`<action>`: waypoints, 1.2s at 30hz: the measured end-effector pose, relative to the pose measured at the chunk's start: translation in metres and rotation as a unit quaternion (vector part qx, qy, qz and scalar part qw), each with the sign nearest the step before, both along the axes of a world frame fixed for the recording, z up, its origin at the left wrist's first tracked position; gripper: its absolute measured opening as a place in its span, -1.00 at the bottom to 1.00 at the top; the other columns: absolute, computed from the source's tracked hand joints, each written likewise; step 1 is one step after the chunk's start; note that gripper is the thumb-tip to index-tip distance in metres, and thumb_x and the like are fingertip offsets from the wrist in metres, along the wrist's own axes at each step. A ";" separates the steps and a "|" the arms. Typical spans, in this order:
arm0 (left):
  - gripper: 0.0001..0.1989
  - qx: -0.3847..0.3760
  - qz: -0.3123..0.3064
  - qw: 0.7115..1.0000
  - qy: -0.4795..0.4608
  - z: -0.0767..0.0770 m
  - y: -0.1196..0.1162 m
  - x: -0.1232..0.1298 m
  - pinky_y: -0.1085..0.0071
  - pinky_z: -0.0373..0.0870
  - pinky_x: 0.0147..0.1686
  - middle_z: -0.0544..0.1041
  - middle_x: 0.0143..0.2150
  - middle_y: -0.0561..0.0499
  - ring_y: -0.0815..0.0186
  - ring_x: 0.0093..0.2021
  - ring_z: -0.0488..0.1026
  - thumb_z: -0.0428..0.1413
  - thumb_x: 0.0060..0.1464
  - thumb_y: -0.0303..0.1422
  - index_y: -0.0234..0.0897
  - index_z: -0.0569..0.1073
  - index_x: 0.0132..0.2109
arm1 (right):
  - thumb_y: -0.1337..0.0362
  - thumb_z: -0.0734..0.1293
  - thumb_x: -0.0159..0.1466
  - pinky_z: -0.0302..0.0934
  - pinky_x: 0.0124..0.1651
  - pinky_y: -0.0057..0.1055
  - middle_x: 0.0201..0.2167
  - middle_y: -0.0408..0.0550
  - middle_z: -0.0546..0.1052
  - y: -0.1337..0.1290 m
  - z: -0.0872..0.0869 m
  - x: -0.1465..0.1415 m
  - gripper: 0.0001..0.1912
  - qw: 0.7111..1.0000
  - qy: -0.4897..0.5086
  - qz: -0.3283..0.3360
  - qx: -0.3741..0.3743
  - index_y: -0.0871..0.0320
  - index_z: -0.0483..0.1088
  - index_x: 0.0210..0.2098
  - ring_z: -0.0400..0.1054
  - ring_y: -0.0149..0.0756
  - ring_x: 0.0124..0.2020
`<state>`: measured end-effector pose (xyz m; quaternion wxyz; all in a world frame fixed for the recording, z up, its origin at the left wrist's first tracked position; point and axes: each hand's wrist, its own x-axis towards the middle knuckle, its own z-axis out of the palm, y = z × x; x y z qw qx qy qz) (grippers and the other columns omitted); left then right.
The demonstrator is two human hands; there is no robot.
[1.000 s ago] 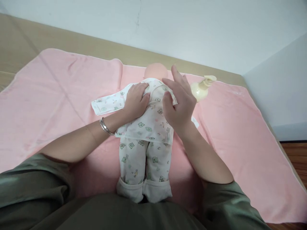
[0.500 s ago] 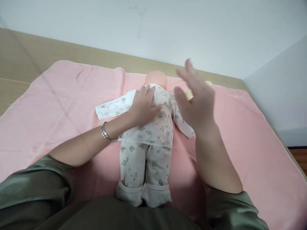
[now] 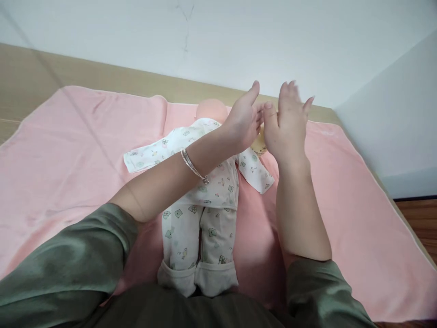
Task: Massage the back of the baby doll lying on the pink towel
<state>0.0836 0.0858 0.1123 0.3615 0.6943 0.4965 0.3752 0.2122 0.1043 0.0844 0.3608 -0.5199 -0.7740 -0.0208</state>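
A baby doll (image 3: 220, 193) lies with its feet towards me, in a white top and trousers printed with small green animals. Its bare head (image 3: 210, 109) shows past the collar, with no face visible. Above the doll's upper right side I hold my left hand (image 3: 244, 119), open, thumb up and palm turned right. My right hand (image 3: 288, 125) is raised just beside it, open with its fingers stretched, and holds nothing. The fingertips of the left come close to the right thumb; whether they touch I cannot tell. A yellowish round object (image 3: 259, 145) with dark print shows partly behind the hands.
A pink blanket (image 3: 344, 191) lies under the doll on a wooden surface (image 3: 112, 70). A white wall (image 3: 136, 32) rises behind, and another wall (image 3: 409, 109) stands at the right. Wooden flooring (image 3: 418, 223) shows at the right edge.
My left hand has left the doll's back and moved right and up, towards my right hand. My right hand has shifted slightly to the right. The doll's pose is unchanged.
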 end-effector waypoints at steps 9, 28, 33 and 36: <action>-0.10 -0.050 -0.022 0.997 -0.057 -0.017 -0.002 -0.038 0.02 0.53 0.21 0.51 0.27 -0.09 0.15 0.42 0.35 -0.78 0.38 -0.25 -0.19 0.37 0.32 | 0.07 -0.07 0.54 -0.21 0.51 0.35 -0.22 0.05 0.59 -0.001 0.000 -0.010 -0.42 0.996 -0.057 -0.072 -0.017 0.12 0.48 -0.24 0.47 -0.03 0.08; -0.12 -0.087 0.015 0.985 -0.146 0.044 -0.101 -0.120 -0.02 0.45 0.05 0.54 0.18 -0.13 0.21 0.44 0.28 -0.78 0.30 -0.38 -0.28 0.24 0.41 | 0.28 0.15 0.36 -0.28 0.46 0.51 0.12 0.32 0.53 -0.004 0.004 -0.028 -0.60 0.984 -0.071 -0.143 -0.079 0.31 0.49 0.03 0.15 0.25 0.43; -0.24 -0.137 -0.028 0.976 -0.169 0.033 -0.118 -0.093 0.07 0.56 0.15 0.55 0.20 -0.13 0.22 0.40 0.38 -0.64 0.39 -0.27 -0.23 0.34 0.34 | 0.21 0.24 0.37 -0.41 0.45 0.55 0.55 0.25 -0.07 -0.032 0.021 -0.040 -0.40 0.987 0.009 -0.152 -0.050 0.15 0.18 0.37 -0.39 0.30 0.59; -0.34 -0.035 0.044 0.998 -0.007 0.017 -0.126 -0.075 -0.01 0.58 0.14 0.59 0.13 -0.09 0.12 0.41 0.36 -0.52 0.44 -0.26 -0.08 0.39 0.30 | 0.25 0.13 0.41 -0.43 0.56 0.30 0.57 0.19 -0.11 -0.068 0.032 -0.061 -0.36 0.995 0.061 -0.066 -0.045 0.27 0.03 0.45 -0.40 0.08 0.61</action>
